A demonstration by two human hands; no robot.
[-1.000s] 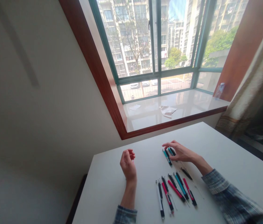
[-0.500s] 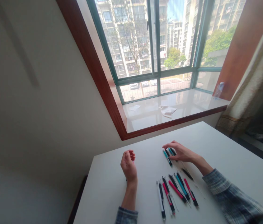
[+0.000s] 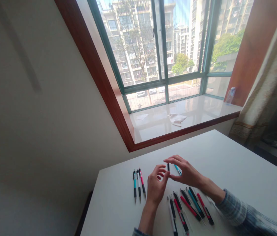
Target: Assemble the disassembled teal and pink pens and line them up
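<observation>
Both my hands meet above the white table (image 3: pixel 239 170). My right hand (image 3: pixel 186 173) pinches a small dark pen part (image 3: pixel 168 167) between thumb and fingers. My left hand (image 3: pixel 156 185) has its fingertips at the lower end of that same part. A teal pen (image 3: pixel 177 169) lies on the table just behind my right hand. Three pens (image 3: pixel 138 183), teal, white and red, lie side by side to the left of my left hand. Several more pens (image 3: pixel 189 208), red, teal, black and white, lie in a row near the front edge under my right wrist.
A marble window sill (image 3: pixel 202 113) runs behind the table with a crumpled white cloth (image 3: pixel 177 119) and a clear bottle (image 3: pixel 229 95) on it. A curtain (image 3: pixel 271 98) hangs at the right. A plain wall stands to the left.
My left hand moved right from over the three pens, uncovering them, and joined my right hand. My right hand lifted a pen part off the table. The camera shifted slightly.
</observation>
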